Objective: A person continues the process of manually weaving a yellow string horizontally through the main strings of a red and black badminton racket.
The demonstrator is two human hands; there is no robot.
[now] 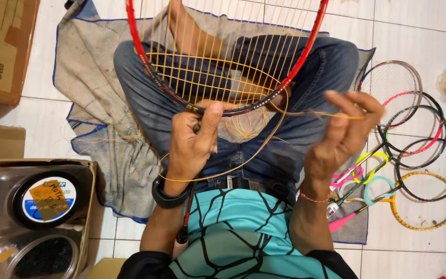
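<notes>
My left hand [192,139] is curled around the bottom of the red and black racket frame [223,109], thumb stretched up along the glossy rim where it narrows toward the shaft. A thick black band sits on that wrist. My right hand [344,132] is lifted beside the frame, fingers bunched and pressed together, pinching the thin orange string [311,114] that runs taut from the rim to my fingertips. A thin red thread bracelet circles that wrist.

The same string sags in a long smooth loop below the frame, sweeping across my lap and back toward my left wrist. Inside the oval head, the orange strings stand in neat upright lines, with a few cross strings woven through the lower part. The racket rests over my crossed legs in rough blue jeans [305,67], and a small tangle of pale cut string ends [246,126] lies just under the rim. My shirt is slick teal with black crack-like lines.

I sit on a worn, stained grey cloth [91,88] with blue edging, spread over white floor tiles [419,20]. To my right lies a heap of bare racket frames [419,150], thin hoops in black, pink, yellow and pale blue. To my left, a cardboard box [1,46] stands near another box holding round string reels [50,199] in clear plastic.
</notes>
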